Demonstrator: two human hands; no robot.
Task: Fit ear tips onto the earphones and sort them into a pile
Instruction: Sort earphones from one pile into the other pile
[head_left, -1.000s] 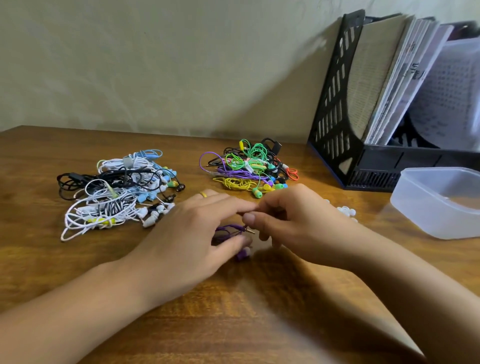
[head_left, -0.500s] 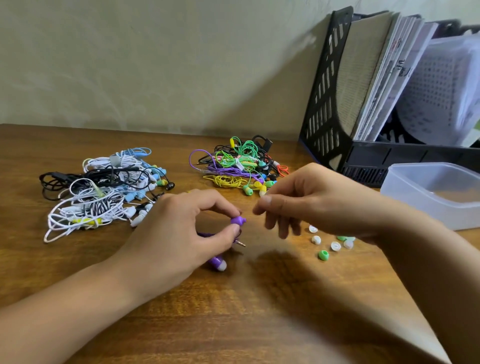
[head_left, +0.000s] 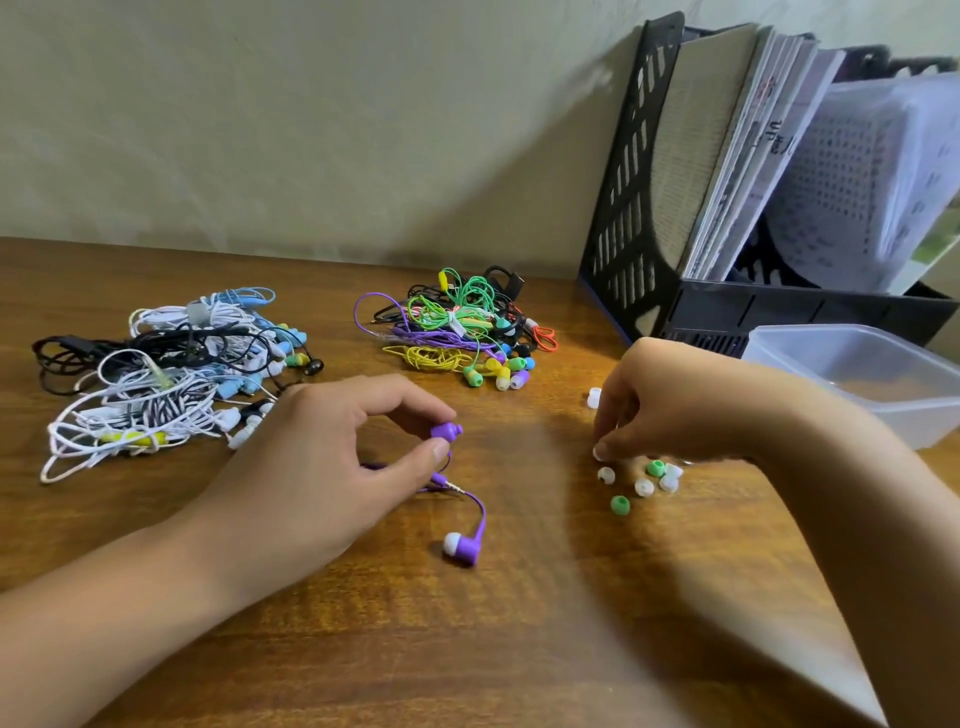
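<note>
At the far left of the tabletop (head_left: 467, 649) I see a heap of white, black and pale blue earphones (head_left: 166, 374), which I take to be one of the sorted piles. Next along, my left hand (head_left: 311, 467) has its grip clamped on a bare purple earbud (head_left: 447, 431), thumb and forefinger pinching it with the nozzle pointing right. Its twin bud (head_left: 461, 548), already wearing a white tip, lies on the wood just below, joined by the purple cord. Behind sits the bright-coloured pile (head_left: 457, 332). Further right, my right hand (head_left: 675, 410) reaches down with fingers curled over the loose ear tips (head_left: 644, 480); its grip seems closed on a white one, though I cannot tell for sure. So I judge the step is fetching a tip for the second bud. Next calls for carrying it across and pressing it squarely over the nozzle. A clear tub (head_left: 857, 379) and file rack (head_left: 675, 208) stand at the far right.
</note>
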